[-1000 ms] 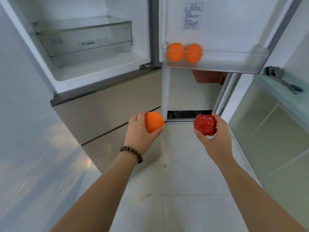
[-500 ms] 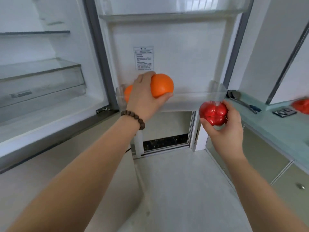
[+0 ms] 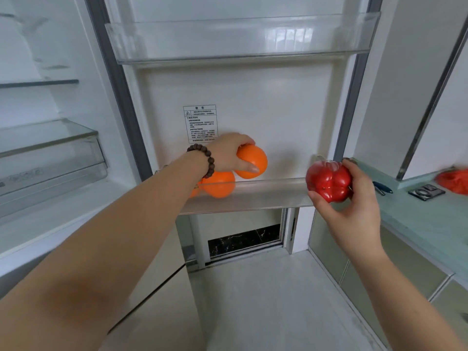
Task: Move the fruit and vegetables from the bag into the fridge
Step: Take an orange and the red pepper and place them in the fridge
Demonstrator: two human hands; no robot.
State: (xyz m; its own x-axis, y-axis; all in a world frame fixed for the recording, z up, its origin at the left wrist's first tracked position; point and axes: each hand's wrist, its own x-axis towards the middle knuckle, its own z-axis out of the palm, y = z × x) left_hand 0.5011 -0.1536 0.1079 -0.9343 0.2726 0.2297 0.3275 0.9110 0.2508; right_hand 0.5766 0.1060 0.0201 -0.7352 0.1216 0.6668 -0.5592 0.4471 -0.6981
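My left hand (image 3: 228,153) grips an orange (image 3: 253,161) just above the clear lower door shelf (image 3: 268,193) of the open fridge door. Another orange (image 3: 219,184) lies in that shelf right below my hand, and a sliver of a further one peeks out beside my wrist. My right hand (image 3: 354,198) holds a red bell pepper (image 3: 328,182) in front of the shelf's right end. A red bag (image 3: 453,182) rests on the counter at the far right.
An upper door shelf (image 3: 243,39) spans the door. The fridge interior with a clear drawer (image 3: 48,158) lies to the left. A pale green counter (image 3: 415,211) with a blue-handled utensil (image 3: 382,187) and a small dark object (image 3: 426,191) runs along the right.
My left hand has carried its orange forward and down to the lower door shelf, over the oranges lying there. My right hand with the pepper has come closer to the shelf's right end.
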